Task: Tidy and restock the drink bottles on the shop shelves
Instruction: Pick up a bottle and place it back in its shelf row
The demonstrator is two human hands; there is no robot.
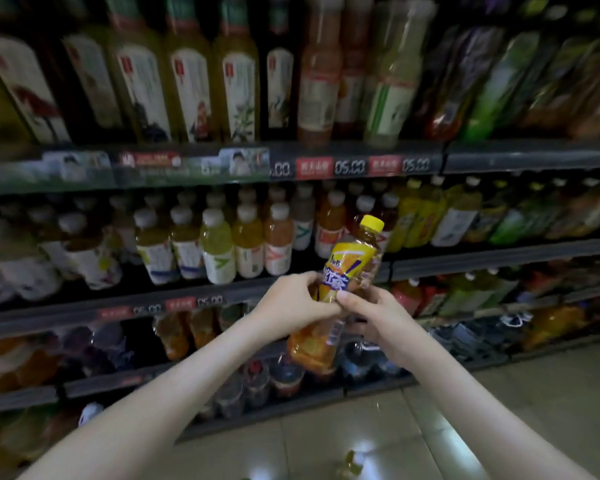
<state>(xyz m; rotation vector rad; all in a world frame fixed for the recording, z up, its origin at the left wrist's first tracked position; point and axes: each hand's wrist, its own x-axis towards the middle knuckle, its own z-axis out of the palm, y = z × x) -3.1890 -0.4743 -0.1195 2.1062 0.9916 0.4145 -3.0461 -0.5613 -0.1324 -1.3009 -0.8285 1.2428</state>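
Ahead, dark grey metal shop shelves point(520, 161) fill the far side from left to right, several tiers deep, and all of them carry drink bottles. Below them, at the near right, lies a pale tiled floor point(499, 393). On the upper tier stand tall yellow-green bottles with white labels point(187, 84), blurred. On the tier beneath is a row of smaller white-capped bottles of yellow and orange drink point(219, 247).

In front of the shelves, off any tier, a clear plastic bottle of amber drink with a yellow cap and a yellow-and-purple label point(352, 261) is held in the air. It is tilted, with its cap up and to the right and its base low and nearer.

The left hand point(291, 303) grasps its middle from the left, fingers curled onto the label. The right hand point(378, 320) grasps it from the right, thumb pressed on the label's lower edge.

Red price tags point(312, 168) sit on the shelf rail. A small yellowish bottle point(352, 462) lies on the floor at the near edge, too blurred to make out.
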